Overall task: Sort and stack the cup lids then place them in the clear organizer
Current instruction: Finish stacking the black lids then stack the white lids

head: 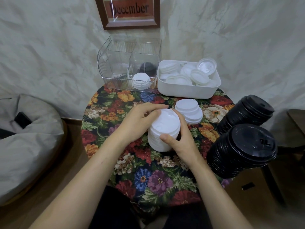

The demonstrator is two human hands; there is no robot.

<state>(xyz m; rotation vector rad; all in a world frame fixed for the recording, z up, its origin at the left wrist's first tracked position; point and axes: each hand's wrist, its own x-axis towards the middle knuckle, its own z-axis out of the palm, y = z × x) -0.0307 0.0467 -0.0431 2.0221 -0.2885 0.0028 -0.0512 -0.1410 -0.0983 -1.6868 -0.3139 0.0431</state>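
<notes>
Left hand (140, 119), right hand (179, 144): grip curled round tall white plastic cup-lid stack (162, 129) on floral-clothed table (148, 179). Risk: uneven squeeze tilts stack, lids slide apart, spill.

Plain white on the tall lid stack (163, 129), the flatter lid stack (189, 111), the bin (186, 91) and its loose lids (198, 76); see-through with ribbed walls for the organizer (118, 63). Black on the nearer lid tower (239, 149) and the farther lid tower (244, 116). Over the tablecloth (148, 176), a dense floral print: red, orange, blue, purple, cream, green leaves on black.
</notes>
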